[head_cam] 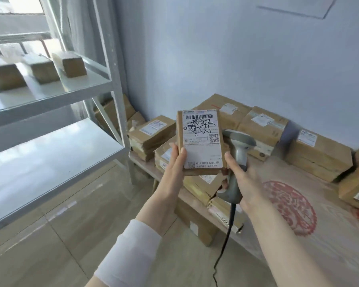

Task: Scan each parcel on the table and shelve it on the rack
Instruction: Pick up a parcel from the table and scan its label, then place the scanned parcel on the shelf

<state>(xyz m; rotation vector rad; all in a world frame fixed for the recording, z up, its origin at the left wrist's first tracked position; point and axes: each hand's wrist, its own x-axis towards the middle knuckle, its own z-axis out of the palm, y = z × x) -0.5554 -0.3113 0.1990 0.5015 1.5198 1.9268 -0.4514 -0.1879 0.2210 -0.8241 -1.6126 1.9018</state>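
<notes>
My left hand (175,162) holds a small brown parcel (201,141) upright by its lower left edge, its white shipping label with barcode and black handwriting facing me. My right hand (239,172) grips a grey corded barcode scanner (237,150) just right of the parcel, with the thumb touching the parcel's lower right edge. The scanner's head sits behind the parcel's right side. Several labelled cardboard parcels (263,129) lie on the table (319,224) behind and to the right. The white metal rack (50,141) stands at the left.
Three small boxes (39,69) sit on the rack's upper shelf. More cardboard boxes (151,135) are stacked between the rack and the table, and some under the table (197,222). The table cloth bears a red round pattern (290,208). The floor is tiled.
</notes>
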